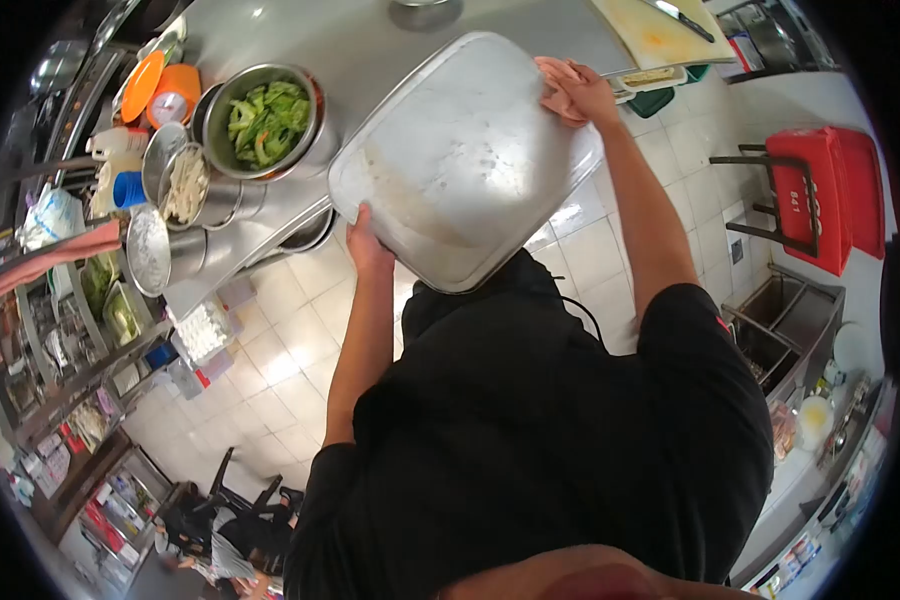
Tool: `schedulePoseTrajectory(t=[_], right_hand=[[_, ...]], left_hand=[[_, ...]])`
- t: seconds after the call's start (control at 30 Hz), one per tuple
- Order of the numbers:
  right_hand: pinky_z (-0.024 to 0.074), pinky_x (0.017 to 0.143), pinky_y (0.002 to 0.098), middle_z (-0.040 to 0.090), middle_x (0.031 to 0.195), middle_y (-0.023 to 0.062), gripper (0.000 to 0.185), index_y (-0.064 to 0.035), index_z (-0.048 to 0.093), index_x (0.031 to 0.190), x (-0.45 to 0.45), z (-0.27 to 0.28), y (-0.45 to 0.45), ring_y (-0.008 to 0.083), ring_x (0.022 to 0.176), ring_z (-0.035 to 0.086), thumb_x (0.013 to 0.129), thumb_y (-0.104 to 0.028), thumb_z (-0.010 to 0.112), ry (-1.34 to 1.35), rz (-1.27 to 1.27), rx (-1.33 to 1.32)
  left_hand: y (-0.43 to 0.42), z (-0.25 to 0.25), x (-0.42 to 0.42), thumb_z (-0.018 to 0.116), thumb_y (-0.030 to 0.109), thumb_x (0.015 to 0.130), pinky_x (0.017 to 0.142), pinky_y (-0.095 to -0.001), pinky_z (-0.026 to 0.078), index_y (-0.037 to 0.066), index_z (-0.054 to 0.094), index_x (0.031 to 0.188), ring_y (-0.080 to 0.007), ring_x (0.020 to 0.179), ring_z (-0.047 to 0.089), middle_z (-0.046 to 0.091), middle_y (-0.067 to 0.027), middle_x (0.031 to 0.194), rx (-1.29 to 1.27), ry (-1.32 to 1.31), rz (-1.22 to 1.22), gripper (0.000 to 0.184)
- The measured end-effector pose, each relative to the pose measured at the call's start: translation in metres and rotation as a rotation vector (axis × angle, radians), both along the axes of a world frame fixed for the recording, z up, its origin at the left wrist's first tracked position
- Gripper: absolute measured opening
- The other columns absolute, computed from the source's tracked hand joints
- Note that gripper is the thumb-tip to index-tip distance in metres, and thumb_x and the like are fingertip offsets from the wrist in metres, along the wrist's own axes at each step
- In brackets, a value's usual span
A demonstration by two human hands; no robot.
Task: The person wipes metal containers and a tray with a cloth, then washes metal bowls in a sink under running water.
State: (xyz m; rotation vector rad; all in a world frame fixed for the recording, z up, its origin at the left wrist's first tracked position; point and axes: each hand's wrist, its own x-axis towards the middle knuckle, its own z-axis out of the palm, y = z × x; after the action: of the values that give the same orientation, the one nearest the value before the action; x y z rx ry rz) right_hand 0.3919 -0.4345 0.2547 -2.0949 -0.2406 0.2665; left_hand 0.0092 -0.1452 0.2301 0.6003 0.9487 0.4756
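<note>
A large rectangular metal tray (450, 150) is held tilted in front of my body, its broad face with dull stains turned toward me. My left hand (367, 245) grips the tray's near left edge, thumb lying on the face. At the far right corner my right hand (588, 95) is closed around a bunched pink cloth (558, 88), which presses against the tray there. The fingers under the cloth are partly hidden.
A steel counter (300, 35) runs beyond the tray. On its left stand a pot of chopped greens (268, 125), a bowl of pale strips (185, 185) and an orange scale (173, 95). A cutting board (660, 40) bears a knife (682, 18). Red chairs (820, 200) stand right; a person (235, 545) is lower left.
</note>
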Motion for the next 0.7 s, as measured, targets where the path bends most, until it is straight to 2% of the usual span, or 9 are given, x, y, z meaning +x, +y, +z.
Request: schedulePoseTrajectory(t=[0.1, 0.2, 0.23, 0.3, 0.37, 0.47, 0.53, 0.63, 0.7], right_hand=[[0.0549, 0.08, 0.0302, 0.066, 0.108, 0.0069, 0.053, -0.0024, 0.055, 0.131, -0.023, 0.031, -0.009, 0.018, 0.096, 0.067, 0.092, -0.037, 0.062, 0.195, 0.091, -0.107], [0.0546, 0.082, 0.0291, 0.064, 0.109, 0.0073, 0.052, -0.0032, 0.048, 0.139, -0.036, 0.017, -0.047, 0.0181, 0.091, 0.066, 0.094, -0.028, 0.059, 0.776, 0.019, 0.476], [0.0556, 0.079, 0.0283, 0.062, 0.114, 0.0086, 0.053, -0.0016, 0.044, 0.141, -0.054, 0.029, -0.053, 0.0172, 0.088, 0.065, 0.095, -0.025, 0.057, 0.654, 0.051, 0.491], [0.0535, 0.089, 0.031, 0.053, 0.126, 0.0135, 0.067, -0.0007, 0.037, 0.143, -0.065, 0.046, -0.071, 0.0211, 0.108, 0.059, 0.087, -0.024, 0.065, 0.629, 0.087, 0.554], [0.0569, 0.073, 0.0335, 0.055, 0.123, 0.0118, 0.071, -0.0025, 0.033, 0.147, -0.06, 0.051, -0.094, 0.0207, 0.092, 0.063, 0.087, -0.027, 0.064, 0.638, 0.034, 0.685], [0.0425, 0.041, 0.036, 0.057, 0.106, 0.0094, 0.054, -0.0097, 0.044, 0.138, -0.072, 0.1, -0.088, 0.0224, 0.061, 0.055, 0.088, -0.029, 0.056, 0.399, -0.107, 0.916], [0.0372, 0.045, 0.0341, 0.054, 0.083, 0.0036, 0.036, -0.0145, 0.054, 0.117, -0.075, 0.154, -0.062, 0.0221, 0.068, 0.051, 0.087, -0.036, 0.056, 0.18, -0.186, 1.007], [0.0299, 0.049, 0.0346, 0.04, 0.07, 0.0013, 0.018, -0.0175, 0.045, 0.085, -0.011, 0.154, -0.064, 0.0184, 0.063, 0.039, 0.088, -0.033, 0.053, 0.151, 0.551, 1.576], [0.0291, 0.055, 0.0351, 0.035, 0.068, 0.0006, 0.027, -0.0163, 0.032, 0.078, 0.004, 0.16, -0.052, 0.0167, 0.063, 0.03, 0.086, -0.029, 0.054, 0.229, 0.368, 1.695]], left_hand=[[0.003, 0.008, -0.001, 0.053, 0.028, 0.099, 0.101, -0.0433, 0.046, -0.003, 0.047, 0.129, -0.031, 0.118, 0.055, 0.056, -0.0169, 0.129, -0.028, 0.025, 0.028, 0.043], [0.006, 0.03, -0.001, 0.04, 0.04, 0.103, 0.108, -0.0417, 0.038, -0.002, 0.046, 0.135, -0.0289, 0.126, 0.049, 0.051, -0.0152, 0.138, -0.066, -0.073, 0.04, 0.053], [0.006, 0.039, -0.003, 0.038, 0.041, 0.103, 0.109, -0.0414, 0.036, -0.002, 0.045, 0.137, -0.0283, 0.127, 0.048, 0.05, -0.0147, 0.14, -0.103, -0.126, 0.06, 0.055], [0.003, 0.053, 0.001, 0.035, 0.044, 0.104, 0.111, -0.0401, 0.034, -0.001, 0.044, 0.139, -0.0276, 0.129, 0.047, 0.048, -0.0135, 0.143, 0.019, -0.092, 0.088, 0.058], [0.005, 0.043, 0.005, 0.033, 0.046, 0.104, 0.113, -0.0372, 0.029, 0.0, 0.044, 0.14, -0.0263, 0.132, 0.044, 0.046, -0.0126, 0.145, 0.128, -0.134, 0.099, 0.059], [-0.012, 0.102, 0.032, 0.034, 0.046, 0.104, 0.114, -0.0372, 0.028, 0.0, 0.042, 0.142, -0.0256, 0.131, 0.043, 0.046, -0.0108, 0.145, 0.168, -0.168, 0.172, 0.06], [-0.02, 0.134, 0.043, 0.04, 0.046, 0.102, 0.108, -0.0379, 0.032, 0.003, 0.048, 0.135, -0.0235, 0.124, 0.047, 0.054, -0.0069, 0.135, 0.182, -0.22, 0.238, 0.055], [0.004, 0.111, 0.038, 0.046, 0.043, 0.099, 0.104, -0.0367, 0.032, 0.008, 0.053, 0.127, -0.0185, 0.114, 0.051, 0.058, -0.0024, 0.123, 0.317, -0.62, -0.097, 0.045], [-0.01, 0.135, 0.046, 0.053, 0.038, 0.095, 0.106, -0.0378, 0.03, 0.009, 0.055, 0.127, -0.0189, 0.118, 0.048, 0.056, -0.0048, 0.126, 0.277, -0.494, 0.029, 0.043]])
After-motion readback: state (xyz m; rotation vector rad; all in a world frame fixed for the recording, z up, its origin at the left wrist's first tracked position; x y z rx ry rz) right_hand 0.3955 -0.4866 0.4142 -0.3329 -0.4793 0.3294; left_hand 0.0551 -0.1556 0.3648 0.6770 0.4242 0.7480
